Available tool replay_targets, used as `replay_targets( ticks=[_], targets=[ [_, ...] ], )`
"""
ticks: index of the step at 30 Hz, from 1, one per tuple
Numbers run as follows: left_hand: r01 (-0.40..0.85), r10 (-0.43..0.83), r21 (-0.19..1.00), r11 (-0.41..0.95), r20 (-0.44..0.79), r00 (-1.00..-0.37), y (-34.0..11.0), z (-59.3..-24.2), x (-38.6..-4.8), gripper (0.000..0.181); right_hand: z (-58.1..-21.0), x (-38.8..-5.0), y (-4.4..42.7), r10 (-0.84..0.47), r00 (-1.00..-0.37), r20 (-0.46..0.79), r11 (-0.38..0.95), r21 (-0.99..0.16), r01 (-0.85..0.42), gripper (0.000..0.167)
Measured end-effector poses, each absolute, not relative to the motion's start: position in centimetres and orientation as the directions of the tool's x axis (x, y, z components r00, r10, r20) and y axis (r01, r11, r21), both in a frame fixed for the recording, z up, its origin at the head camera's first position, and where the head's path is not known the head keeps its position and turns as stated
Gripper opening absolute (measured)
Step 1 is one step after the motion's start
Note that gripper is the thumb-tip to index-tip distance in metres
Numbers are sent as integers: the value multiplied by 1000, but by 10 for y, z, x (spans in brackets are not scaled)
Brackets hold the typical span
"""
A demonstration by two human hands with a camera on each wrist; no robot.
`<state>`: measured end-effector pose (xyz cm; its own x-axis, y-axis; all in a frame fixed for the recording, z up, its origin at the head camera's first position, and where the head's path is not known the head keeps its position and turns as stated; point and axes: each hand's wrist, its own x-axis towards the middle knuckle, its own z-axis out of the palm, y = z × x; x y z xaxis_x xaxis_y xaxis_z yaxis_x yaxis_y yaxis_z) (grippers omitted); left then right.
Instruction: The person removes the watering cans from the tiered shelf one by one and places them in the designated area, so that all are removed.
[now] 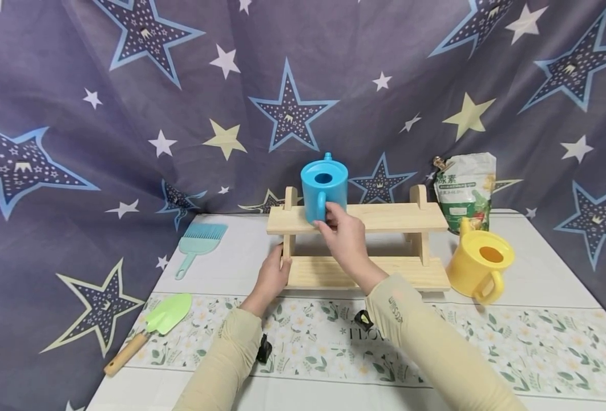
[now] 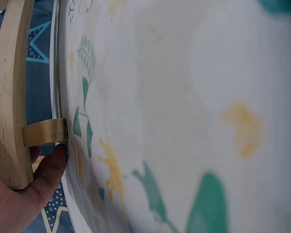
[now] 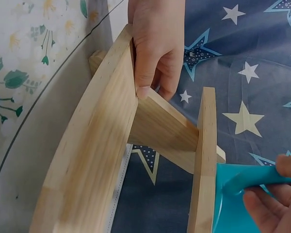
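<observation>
A two-tier wooden shelf (image 1: 395,217) stands on the table. On the left end of its upper board is a blue watering can (image 1: 311,197), upright, its spout toward the backdrop. My right hand (image 1: 348,237) pinches the can's handle; in the right wrist view the fingers (image 3: 264,208) curl round the blue handle (image 3: 254,177). With my left hand (image 1: 273,274) I grip the left end of the lower board, the thumb on top. The left wrist view shows that hand (image 2: 31,201) wrapped about the board's end, close to the shelf's foot (image 2: 44,132).
Right of the shelf stands a yellow watering can (image 1: 469,260), with a white and green bag (image 1: 462,188) behind it. A teal dustpan-like tool (image 1: 200,242) and a green hand trowel (image 1: 169,314) lie at left. A starred cloth (image 1: 385,103) hangs behind.
</observation>
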<state>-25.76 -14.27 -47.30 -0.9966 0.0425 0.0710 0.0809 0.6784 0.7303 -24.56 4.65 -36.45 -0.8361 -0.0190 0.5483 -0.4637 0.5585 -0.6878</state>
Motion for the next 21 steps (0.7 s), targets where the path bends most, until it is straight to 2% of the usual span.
replay_targets(
  ticks=[12, 21],
  targets=[
    [86, 45, 726, 682, 75, -996, -141, -473, -258, 49, -365, -242, 62, -22, -812, 583, 584, -651, -484, 30],
    [90, 50, 728, 680, 77, -996, -143, -474, -257, 49, -365, -237, 82, -53, -767, 639, 606, -590, -533, 27]
  ],
)
